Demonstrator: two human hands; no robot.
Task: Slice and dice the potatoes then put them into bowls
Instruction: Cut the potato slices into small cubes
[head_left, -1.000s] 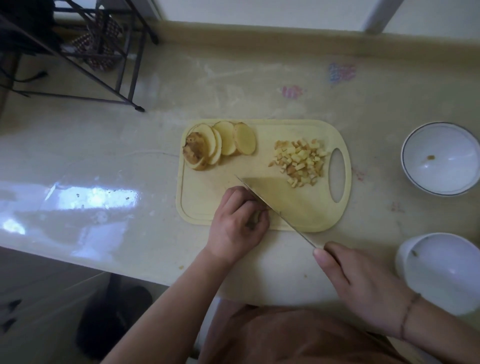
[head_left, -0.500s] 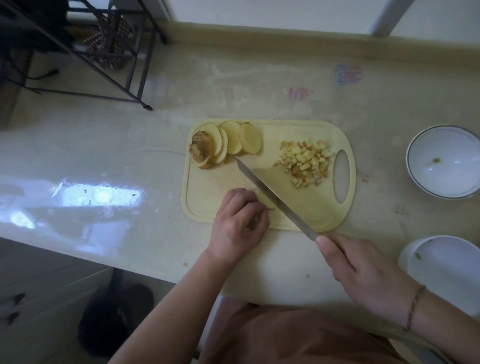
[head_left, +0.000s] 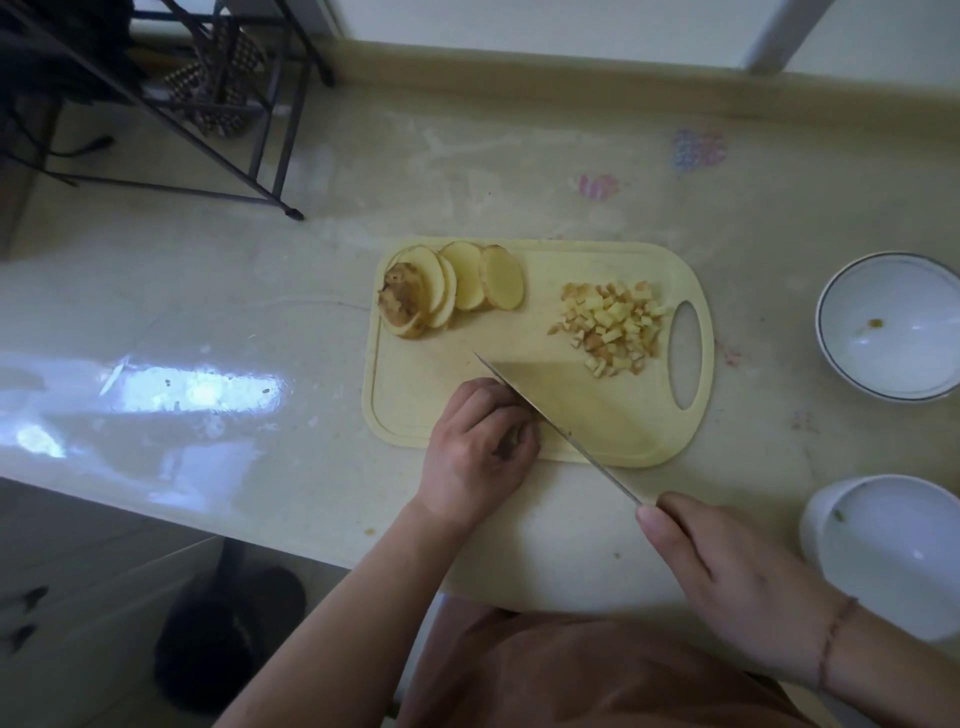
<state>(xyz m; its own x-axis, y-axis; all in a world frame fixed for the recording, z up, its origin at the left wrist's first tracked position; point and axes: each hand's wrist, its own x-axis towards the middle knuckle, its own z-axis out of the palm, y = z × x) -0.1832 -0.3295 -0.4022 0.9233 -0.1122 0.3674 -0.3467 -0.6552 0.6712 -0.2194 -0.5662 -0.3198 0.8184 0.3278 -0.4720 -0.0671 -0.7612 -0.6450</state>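
A pale yellow cutting board (head_left: 613, 447) is laid on the shiny bench (head_left: 260, 322). At the board's far left corner, a row of round potato slices (head_left: 467, 283) is leaned one on the next, with a brown end piece (head_left: 399, 301) at the left. Near the board's handle hole, a small heap of potato cubes (head_left: 610, 327) is piled.

The left hand (head_left: 475, 452) is set on the near edge of the board. Its fingers (head_left: 498, 410) are curled down tight over something small — what is under them is hidden, so it cannot be told for sure what is held. The knife (head_left: 556, 410) is pressed close beside those fingers, with its point aimed toward the slices and its wide blade lying slanted over the board.

The right hand (head_left: 737, 582) is kept off the board, near the bench's front edge. Its fingers are wrapped round the knife's handle, and the handle is covered by the hand. A thin band (head_left: 834, 639) is worn on that wrist.

Two white bowls are placed at the right, well apart from the board. The far bowl (head_left: 893, 332) has a dark line round its rim and a tiny brown bit inside. The near bowl (head_left: 883, 551) is partly cut off by the picture's edge — a small speck is seen inside it too.

A black metal rack (head_left: 197, 104) is stood at the far left of the bench.
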